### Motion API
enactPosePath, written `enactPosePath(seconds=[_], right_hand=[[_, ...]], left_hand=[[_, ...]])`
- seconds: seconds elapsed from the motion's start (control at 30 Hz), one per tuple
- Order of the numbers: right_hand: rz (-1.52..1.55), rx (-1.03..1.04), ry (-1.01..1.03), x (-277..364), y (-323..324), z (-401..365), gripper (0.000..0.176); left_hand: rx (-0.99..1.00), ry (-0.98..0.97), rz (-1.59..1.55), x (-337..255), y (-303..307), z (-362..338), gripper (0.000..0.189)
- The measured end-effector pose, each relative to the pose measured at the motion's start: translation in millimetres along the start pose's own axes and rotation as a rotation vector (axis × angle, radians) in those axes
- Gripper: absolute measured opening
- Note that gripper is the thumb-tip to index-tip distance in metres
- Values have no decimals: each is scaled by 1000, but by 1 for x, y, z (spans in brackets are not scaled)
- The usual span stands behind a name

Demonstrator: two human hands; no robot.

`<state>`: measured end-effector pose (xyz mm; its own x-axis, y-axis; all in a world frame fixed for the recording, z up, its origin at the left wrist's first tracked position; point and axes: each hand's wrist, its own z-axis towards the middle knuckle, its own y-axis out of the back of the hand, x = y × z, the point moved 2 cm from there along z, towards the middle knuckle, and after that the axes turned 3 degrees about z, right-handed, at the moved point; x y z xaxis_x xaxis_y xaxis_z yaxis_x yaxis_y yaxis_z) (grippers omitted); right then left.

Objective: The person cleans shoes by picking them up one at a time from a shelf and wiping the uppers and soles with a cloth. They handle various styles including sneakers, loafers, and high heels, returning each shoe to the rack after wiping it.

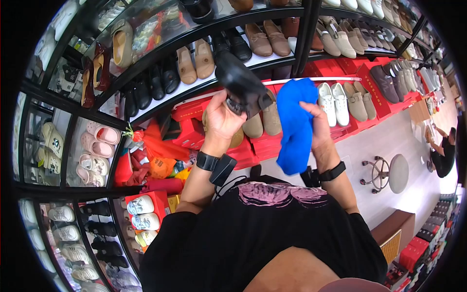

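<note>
My left hand [224, 119] is closed around a black shoe [239, 80], which is raised and tilted in front of my chest. Some dark detail shows on the shoe near my fingers, too blurred to name. In my right hand [317, 125] is a bright blue cloth [294, 129], bunched at the thumb and hanging down. Shoe and cloth are close together but apart. Just beyond the cloth, a pair of white lace-up shoes [333, 104] stands on red shoe boxes [272, 148].
Black-framed shelves [296, 63] with rows of shoes curve around the front and left. Pink clogs [103, 138] sit at the left, near an orange-red plastic bag [158, 141]. To the right are a round wheeled stool [398, 173], a brown bench [395, 226] and another person [443, 155].
</note>
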<state>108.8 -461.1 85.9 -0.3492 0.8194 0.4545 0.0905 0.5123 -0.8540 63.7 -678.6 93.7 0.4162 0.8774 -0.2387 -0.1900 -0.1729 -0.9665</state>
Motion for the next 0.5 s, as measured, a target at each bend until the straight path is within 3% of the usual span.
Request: enactPosePath(seconds=[0.03,0.07,0.1,0.13,0.3,0.37,0.5], right_hand=[[-115,-38,143,6,4,4,31],[-114,-39,144,6,8,8,31],[-316,-122,184,6,14,11,31],[-519,-206,223,6,19,13,32],[-707,-164,178,-18,16,14,39],[-912,-95,314,-21,12,14,44],[-950,15,273,-15,-24,-13,47]], left_hand=[[-1,1,0,0,-1,-7,33],[-18,68,10,2,-1,-13,35],[-34,134,21,5,-2,-18,36],[-88,98,7,6,8,-22,41],[-247,-23,354,10,15,-30,50],[125,206,68,17,-5,-30,52],[10,227,239,30,15,-23,50]])
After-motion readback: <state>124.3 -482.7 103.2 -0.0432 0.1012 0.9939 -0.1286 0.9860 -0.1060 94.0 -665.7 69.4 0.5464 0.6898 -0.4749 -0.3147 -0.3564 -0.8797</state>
